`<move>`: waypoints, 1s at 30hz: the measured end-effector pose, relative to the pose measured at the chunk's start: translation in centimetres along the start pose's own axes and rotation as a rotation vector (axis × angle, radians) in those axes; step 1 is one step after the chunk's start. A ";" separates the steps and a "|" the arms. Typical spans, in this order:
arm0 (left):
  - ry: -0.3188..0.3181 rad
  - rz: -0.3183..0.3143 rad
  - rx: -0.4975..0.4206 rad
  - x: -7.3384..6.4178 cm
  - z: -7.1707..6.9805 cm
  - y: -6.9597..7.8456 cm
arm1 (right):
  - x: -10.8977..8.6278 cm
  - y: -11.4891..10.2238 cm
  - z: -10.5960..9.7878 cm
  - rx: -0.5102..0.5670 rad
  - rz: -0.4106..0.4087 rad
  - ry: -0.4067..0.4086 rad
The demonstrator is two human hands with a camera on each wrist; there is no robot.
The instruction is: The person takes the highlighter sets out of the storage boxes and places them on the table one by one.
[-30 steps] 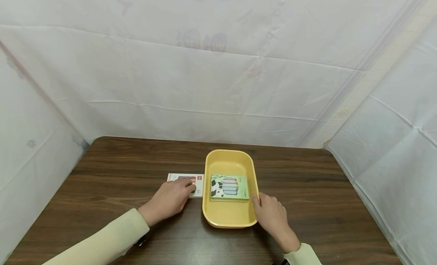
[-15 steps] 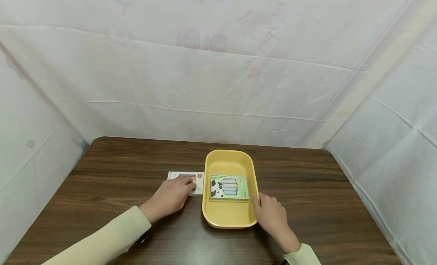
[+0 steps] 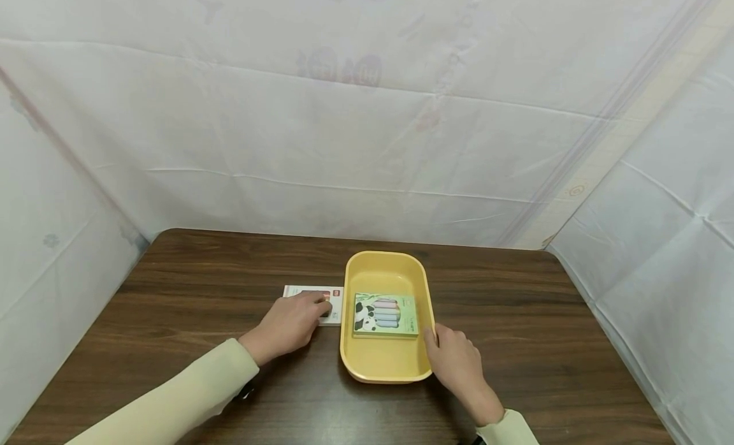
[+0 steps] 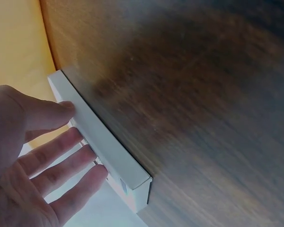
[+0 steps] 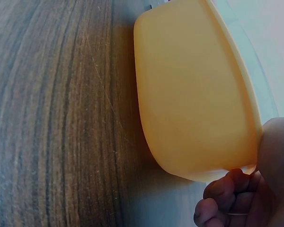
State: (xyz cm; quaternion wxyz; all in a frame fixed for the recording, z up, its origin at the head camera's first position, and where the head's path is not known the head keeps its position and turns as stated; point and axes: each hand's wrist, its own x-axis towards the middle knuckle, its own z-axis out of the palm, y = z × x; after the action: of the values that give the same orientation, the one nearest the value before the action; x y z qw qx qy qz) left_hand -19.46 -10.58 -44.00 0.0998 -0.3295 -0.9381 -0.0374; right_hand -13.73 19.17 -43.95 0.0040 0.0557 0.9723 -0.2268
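A yellow plastic tray (image 3: 385, 363) stands on the dark wood table with a green panda box (image 3: 387, 317) lying flat inside it, its front showing pastel marker-like sticks. My right hand (image 3: 455, 362) grips the tray's right rim, thumb over the edge and fingers outside below it. Against the tray's left side lies a flat white box (image 3: 335, 311) with a small red label and a dark, coloured panel. Part of that panel is hidden by my left hand (image 3: 289, 320). In the left wrist view, extended fingers touch the white box (image 4: 104, 137) on its face, the thumb at its long edge.
Bare wooden table top (image 3: 539, 324) extends to both sides of the tray. White printed cloth (image 3: 367, 145) hangs behind the table's far edge and along both sides.
The white box has slid slightly away and to the right along the tray's side, with my left hand moving along on it. The tray, green box and right hand have stayed put.
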 end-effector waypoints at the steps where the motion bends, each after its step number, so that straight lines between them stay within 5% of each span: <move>1: 0.003 0.000 -0.003 0.0 0.0 0.0 | 0.0 0.0 0.0 0.003 0.000 0.001; 30: -0.046 -0.012 0.008 0.9 -0.3 0.0 | 0.1 0.0 -0.1 0.014 0.009 -0.021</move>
State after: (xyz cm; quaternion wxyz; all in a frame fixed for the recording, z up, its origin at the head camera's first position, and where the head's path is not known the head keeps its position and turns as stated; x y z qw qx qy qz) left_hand -20.10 -10.12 -43.56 0.0794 -0.3244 -0.9422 -0.0267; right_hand -13.85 19.27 -43.90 0.0149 0.0579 0.9704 -0.2340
